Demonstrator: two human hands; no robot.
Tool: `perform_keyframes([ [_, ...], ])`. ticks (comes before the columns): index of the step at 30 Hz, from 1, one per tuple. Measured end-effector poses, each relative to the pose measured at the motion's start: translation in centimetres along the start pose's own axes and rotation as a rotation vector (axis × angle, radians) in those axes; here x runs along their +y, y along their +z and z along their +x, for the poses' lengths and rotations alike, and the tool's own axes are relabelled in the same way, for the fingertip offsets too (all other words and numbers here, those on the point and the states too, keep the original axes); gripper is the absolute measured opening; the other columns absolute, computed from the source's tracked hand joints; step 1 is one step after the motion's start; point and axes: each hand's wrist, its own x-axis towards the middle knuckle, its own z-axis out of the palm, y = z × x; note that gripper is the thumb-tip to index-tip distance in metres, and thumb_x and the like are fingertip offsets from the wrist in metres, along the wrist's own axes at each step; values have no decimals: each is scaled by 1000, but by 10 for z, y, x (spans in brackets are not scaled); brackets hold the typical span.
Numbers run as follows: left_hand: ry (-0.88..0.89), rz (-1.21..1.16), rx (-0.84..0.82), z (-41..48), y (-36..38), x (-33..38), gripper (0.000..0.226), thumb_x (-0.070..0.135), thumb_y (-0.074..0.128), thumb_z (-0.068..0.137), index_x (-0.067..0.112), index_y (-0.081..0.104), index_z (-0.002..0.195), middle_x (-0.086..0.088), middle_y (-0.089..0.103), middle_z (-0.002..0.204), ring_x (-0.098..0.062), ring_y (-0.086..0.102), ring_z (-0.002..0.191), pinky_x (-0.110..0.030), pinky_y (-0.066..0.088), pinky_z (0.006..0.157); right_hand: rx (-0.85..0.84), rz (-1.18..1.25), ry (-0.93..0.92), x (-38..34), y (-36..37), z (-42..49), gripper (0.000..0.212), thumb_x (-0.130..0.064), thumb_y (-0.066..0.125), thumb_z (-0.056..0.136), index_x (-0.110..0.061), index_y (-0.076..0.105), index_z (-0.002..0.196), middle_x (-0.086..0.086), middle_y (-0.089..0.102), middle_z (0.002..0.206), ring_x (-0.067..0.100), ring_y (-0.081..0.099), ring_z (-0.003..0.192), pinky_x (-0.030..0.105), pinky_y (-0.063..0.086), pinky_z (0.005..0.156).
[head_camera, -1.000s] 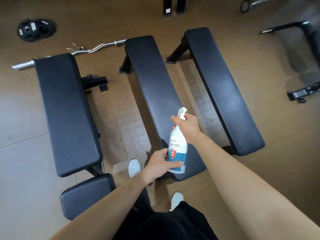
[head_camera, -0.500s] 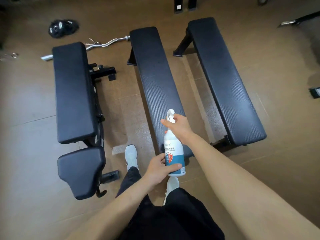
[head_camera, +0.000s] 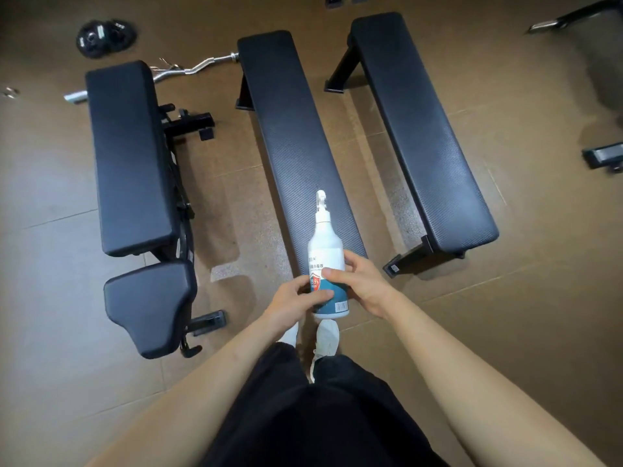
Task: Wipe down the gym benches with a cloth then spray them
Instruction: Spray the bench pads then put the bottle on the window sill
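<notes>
A white spray bottle (head_camera: 325, 244) with a teal and red label is held upright over the near end of the middle flat bench (head_camera: 293, 136). My left hand (head_camera: 296, 303) grips its lower body from the left. My right hand (head_camera: 362, 286) wraps the bottle's lower body from the right, thumb across the label. The nozzle points away from me. A second flat bench (head_camera: 421, 126) lies to the right and an adjustable bench (head_camera: 129, 156) with a separate seat pad (head_camera: 148, 305) lies to the left. No cloth is in view.
A curl bar (head_camera: 188, 70) lies on the floor behind the left bench, with weight plates (head_camera: 104, 37) at the far left. Other equipment frames (head_camera: 603, 156) stand at the right edge. My white shoes (head_camera: 327, 338) stand just before the middle bench's near end.
My right hand slid down from the bottle's trigger head to its lower body. The view pulled back from the benches.
</notes>
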Motion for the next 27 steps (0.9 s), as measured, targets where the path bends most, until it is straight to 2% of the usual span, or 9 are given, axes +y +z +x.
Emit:
perform_keyframes([
  [2,19,-116,161,3,-15,7,21,32,71,93,18,74,108,-10,75,110,-27,71,106,-35,58,93,84,-43,-33,1,8,-5,47,-21,85,81,-30,63,122,-5,73,115,17,71,107,38,61,88],
  [5,91,-192,248,19,-35,28,63,53,76,74,19,65,125,-6,69,123,-18,67,113,-36,55,99,152,-228,-91,1,16,-9,54,-25,88,76,-40,59,119,-11,68,116,13,66,108,31,59,87],
  [6,113,-191,246,25,-36,36,71,53,78,72,18,61,131,-3,67,126,-16,66,115,-35,54,99,155,-299,-109,1,19,-9,59,-29,90,74,-41,58,122,-11,67,117,13,65,109,31,58,87],
  [11,166,-290,321,51,-21,55,52,24,90,78,10,60,118,1,67,101,-7,66,80,-17,53,62,167,-396,-139,5,43,-5,79,-50,91,60,-36,59,132,-8,70,119,16,67,108,44,59,92],
  [14,148,-365,363,60,-23,44,47,21,92,76,8,65,112,-4,72,104,-11,69,81,-22,55,66,178,-400,-137,4,52,-5,71,-40,91,66,-32,61,130,-7,71,116,14,67,106,39,60,91],
  [16,107,-420,364,65,-30,33,42,21,94,72,12,64,101,-5,71,93,-16,69,79,-31,56,69,176,-429,-124,4,57,-3,68,-33,91,70,-32,60,130,-12,69,116,12,66,106,33,59,90],
  [19,78,-450,407,67,-39,24,38,21,95,71,17,63,92,-2,68,82,-15,65,71,-35,57,70,162,-448,-105,3,68,3,72,-38,91,69,-30,59,134,-13,68,119,11,65,108,29,58,90],
  [24,120,-425,400,69,-60,23,34,21,90,76,14,65,98,-2,67,85,-12,63,72,-32,56,68,182,-373,-67,2,89,14,60,-34,90,72,-32,64,126,-9,72,113,10,68,104,36,59,90],
  [27,129,-406,324,66,-71,17,34,15,82,84,13,62,112,-3,66,90,-11,66,74,-28,56,65,204,-343,-38,4,101,19,57,-36,90,71,-32,66,123,-7,74,109,12,70,102,40,60,91],
])
